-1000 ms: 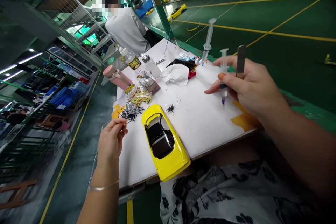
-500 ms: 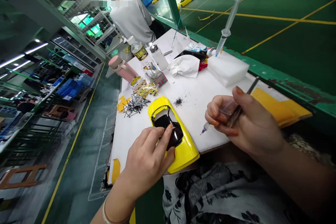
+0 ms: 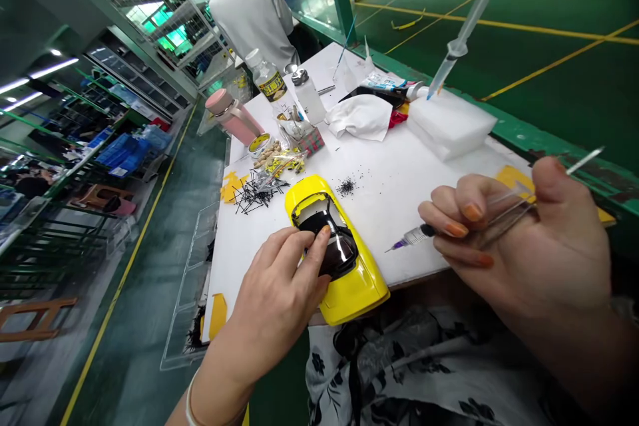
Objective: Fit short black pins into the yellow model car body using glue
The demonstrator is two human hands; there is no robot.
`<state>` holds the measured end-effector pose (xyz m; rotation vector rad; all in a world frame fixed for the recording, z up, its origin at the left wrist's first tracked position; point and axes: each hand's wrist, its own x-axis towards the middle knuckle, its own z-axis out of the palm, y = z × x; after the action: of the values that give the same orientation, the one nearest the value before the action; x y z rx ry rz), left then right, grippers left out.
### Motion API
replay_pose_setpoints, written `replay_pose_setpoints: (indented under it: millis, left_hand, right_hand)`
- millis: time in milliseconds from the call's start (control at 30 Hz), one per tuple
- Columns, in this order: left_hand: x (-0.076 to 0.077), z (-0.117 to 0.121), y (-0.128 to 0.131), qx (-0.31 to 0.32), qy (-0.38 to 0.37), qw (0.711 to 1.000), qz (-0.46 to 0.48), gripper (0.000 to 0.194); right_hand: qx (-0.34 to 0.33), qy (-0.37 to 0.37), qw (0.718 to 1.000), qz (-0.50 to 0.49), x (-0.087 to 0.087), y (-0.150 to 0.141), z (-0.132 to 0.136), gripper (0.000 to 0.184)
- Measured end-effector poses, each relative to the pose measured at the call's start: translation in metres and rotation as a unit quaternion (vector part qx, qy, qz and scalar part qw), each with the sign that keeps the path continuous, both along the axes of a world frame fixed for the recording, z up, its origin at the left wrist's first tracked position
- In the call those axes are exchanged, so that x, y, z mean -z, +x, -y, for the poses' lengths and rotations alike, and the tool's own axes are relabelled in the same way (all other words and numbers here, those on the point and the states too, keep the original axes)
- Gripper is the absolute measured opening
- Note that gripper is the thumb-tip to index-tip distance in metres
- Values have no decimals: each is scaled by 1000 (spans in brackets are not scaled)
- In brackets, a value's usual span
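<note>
A yellow toy car body with a black glossy cabin lies on the white table, near its front edge. My left hand rests on the car's left side, fingers spread over the black cabin and holding the body down. My right hand is closed on a small syringe with a purple tip; its needle points left toward the car, a short way from it. A thin metal tool also sticks out of that hand at the upper right.
A second syringe stands stuck in a white foam block. Black pins, a pink flask, bottles, a white cloth and small black specks lie farther back. A person in a grey shirt sits beyond.
My left hand came from the pin pile onto the car and now lies on it. My right hand brought the syringe down from upright to level, needle aimed at the car.
</note>
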<state>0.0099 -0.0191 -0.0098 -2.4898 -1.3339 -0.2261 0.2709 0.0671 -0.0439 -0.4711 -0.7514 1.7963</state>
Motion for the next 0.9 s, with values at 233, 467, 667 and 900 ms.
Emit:
replay_pose_setpoints:
  millis: [233, 467, 667, 900]
  left_hand:
    - [11, -2, 3, 22, -37, 995, 95, 58]
    - [19, -1, -16, -11, -64, 942, 329, 65]
    - [50, -18, -28, -153, -11, 789, 595, 30]
    - [76, -24, -31, -171, -46, 729, 662, 27]
  right_hand:
    - [-28, 75, 997, -13, -2, -8, 17, 50]
    - [-35, 133, 989, -49, -1, -32, 29, 55]
    - [-64, 157, 985, -34, 1, -50, 40, 45]
    - [-67, 151, 986, -16, 5, -66, 50, 41]
